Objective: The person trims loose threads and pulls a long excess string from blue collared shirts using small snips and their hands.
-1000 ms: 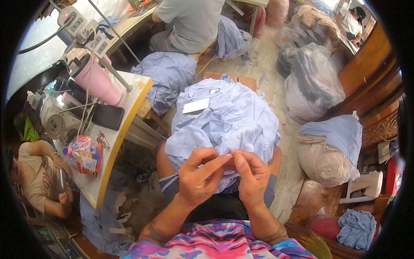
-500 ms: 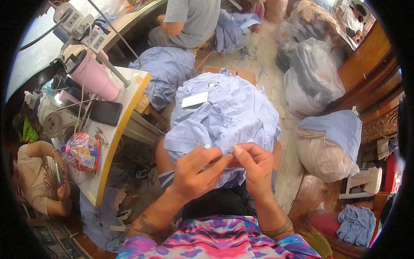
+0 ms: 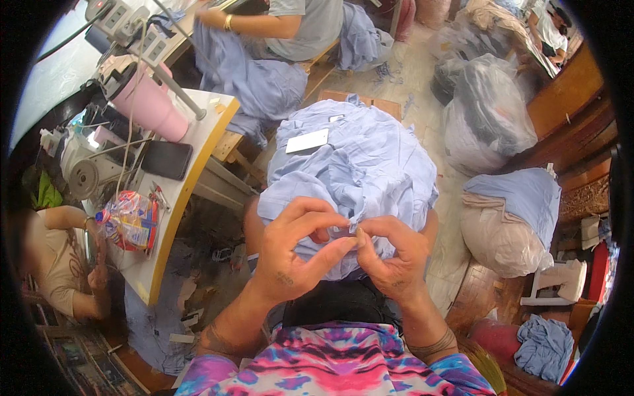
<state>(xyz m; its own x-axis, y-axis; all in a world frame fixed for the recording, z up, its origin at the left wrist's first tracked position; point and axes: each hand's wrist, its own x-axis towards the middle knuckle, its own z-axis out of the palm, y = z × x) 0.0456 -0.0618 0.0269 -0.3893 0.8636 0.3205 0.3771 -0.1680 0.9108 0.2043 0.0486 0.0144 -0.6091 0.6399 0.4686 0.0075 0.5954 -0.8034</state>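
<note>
A large heap of light-blue garments (image 3: 389,152) rests in front of my lap. At its near side, both of my hands work on a gathered edge of one garment. My left hand (image 3: 294,247) is curled in a loose pinch, its index finger and thumb at the cloth. My right hand (image 3: 396,254) pinches the same fold, thumb and index pressed together, its thumb tip touching the left thumb. Anything small between the fingertips is too tiny to make out. On top of the heap lie a white rectangular card (image 3: 307,140) and a smaller white piece (image 3: 337,119).
To the left, a yellow-edged table (image 3: 142,274) holds a pink tumbler (image 3: 148,105), a black phone (image 3: 167,160) and a colourful packet (image 3: 132,221). A co-worker (image 3: 287,26) handles blue cloth ahead. Bagged bundles (image 3: 489,112) and a cloth-covered sack (image 3: 502,231) stand right.
My left hand has opened its fingers wider and lifted slightly off the heap. The right hand stays pinched at the cloth. The co-worker ahead has stretched an arm left, raising blue cloth.
</note>
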